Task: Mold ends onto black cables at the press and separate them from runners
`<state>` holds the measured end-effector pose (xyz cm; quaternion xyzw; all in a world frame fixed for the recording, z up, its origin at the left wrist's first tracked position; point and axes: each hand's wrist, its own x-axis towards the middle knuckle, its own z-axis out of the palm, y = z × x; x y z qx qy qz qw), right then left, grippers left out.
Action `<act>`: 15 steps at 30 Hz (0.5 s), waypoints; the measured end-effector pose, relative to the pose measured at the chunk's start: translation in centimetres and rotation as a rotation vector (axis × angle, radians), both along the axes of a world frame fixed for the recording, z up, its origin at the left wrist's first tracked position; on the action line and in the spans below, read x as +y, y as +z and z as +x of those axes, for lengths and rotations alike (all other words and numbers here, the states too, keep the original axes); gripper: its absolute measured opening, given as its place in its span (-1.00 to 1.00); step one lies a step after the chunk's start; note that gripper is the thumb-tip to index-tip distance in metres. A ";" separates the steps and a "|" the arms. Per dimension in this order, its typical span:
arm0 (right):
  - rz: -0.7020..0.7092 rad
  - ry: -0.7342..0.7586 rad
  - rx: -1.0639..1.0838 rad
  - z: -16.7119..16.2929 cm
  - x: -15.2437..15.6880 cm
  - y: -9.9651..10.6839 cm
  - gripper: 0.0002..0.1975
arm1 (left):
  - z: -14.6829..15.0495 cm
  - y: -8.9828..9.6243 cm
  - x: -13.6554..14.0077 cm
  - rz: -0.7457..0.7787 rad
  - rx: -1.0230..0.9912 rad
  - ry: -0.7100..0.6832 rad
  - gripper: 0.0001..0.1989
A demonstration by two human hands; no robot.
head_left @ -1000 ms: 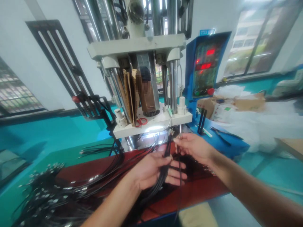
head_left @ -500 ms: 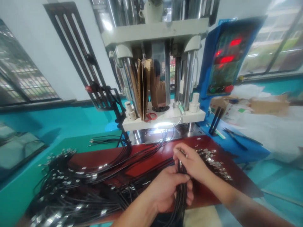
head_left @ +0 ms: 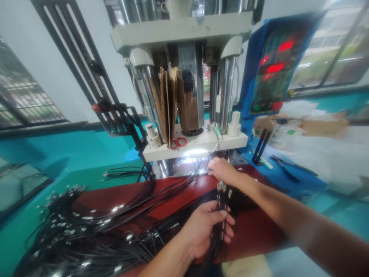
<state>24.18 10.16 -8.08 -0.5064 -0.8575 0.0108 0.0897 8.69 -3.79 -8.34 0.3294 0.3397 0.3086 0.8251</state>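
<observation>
My left hand [head_left: 203, 229] is wrapped around a bundle of black cables [head_left: 213, 242] whose metal connector ends [head_left: 221, 186] point up above the fingers. Beyond it, my right hand [head_left: 222, 170] reaches forward to the lit lower plate [head_left: 184, 166] of a press. Its fingertips are pinched together at the plate's front edge; what they grip, if anything, is hidden. Several thin black cables [head_left: 184, 179] run from that plate leftward across the dark red tabletop [head_left: 115, 188].
A large heap of black cables [head_left: 72, 231] with shiny ends covers the table's left side. Red-handled scissors [head_left: 179, 142] and cardboard sheets [head_left: 167, 111] are on the press's white platen [head_left: 198, 148]. Pliers [head_left: 285, 169] lie at right, below a blue control box [head_left: 271, 69].
My right hand has left the cable bundle and moved forward to the press's lower plate. My left hand still holds the bundle. Connector ends seen at the table's right are now out of sight.
</observation>
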 end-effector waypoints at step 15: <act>-0.307 -0.147 0.454 9.1 -13.2 3.4 -0.79 | -0.2 0.3 -3.2 0.026 0.078 -0.105 -0.81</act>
